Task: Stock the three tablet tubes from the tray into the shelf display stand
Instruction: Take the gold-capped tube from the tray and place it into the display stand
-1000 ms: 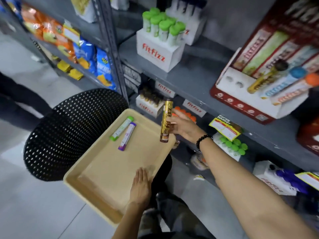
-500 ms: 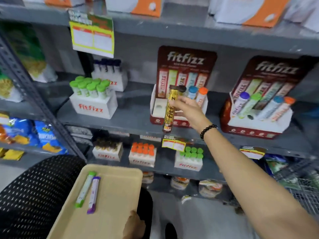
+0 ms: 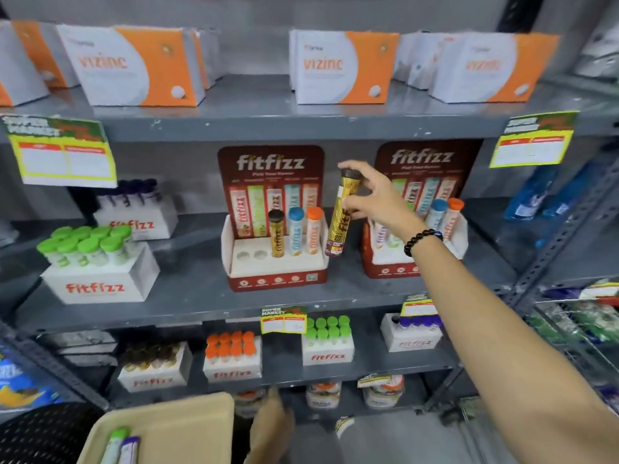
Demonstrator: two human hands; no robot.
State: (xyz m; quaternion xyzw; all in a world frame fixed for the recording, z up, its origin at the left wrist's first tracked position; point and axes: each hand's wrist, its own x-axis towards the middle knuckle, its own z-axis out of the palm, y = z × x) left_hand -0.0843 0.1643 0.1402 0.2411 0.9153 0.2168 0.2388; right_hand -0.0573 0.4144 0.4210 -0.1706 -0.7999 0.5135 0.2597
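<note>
gold tube (image 3: 341, 216) pinched by right hand (image 3: 378, 199) | left hand (image 3: 271, 426) blurred, grip untellable | risk: stand (image 3: 278, 272) holes missed, standing tubes toppled

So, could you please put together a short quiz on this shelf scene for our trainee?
1. True or false: the right hand holds the gold tube upright, beside the display stand, not yet in a hole.
2. How many tubes already stand in that display stand?
A. one
B. three
C. five
3. Fill in: the green tube and the purple tube lie side by side on the ____.

Key
1. True.
2. B: a dark-capped tube, a blue-capped tube and an orange-capped tube, with two empty holes at their left.
3. tray; the left hand is at its right edge.
</note>
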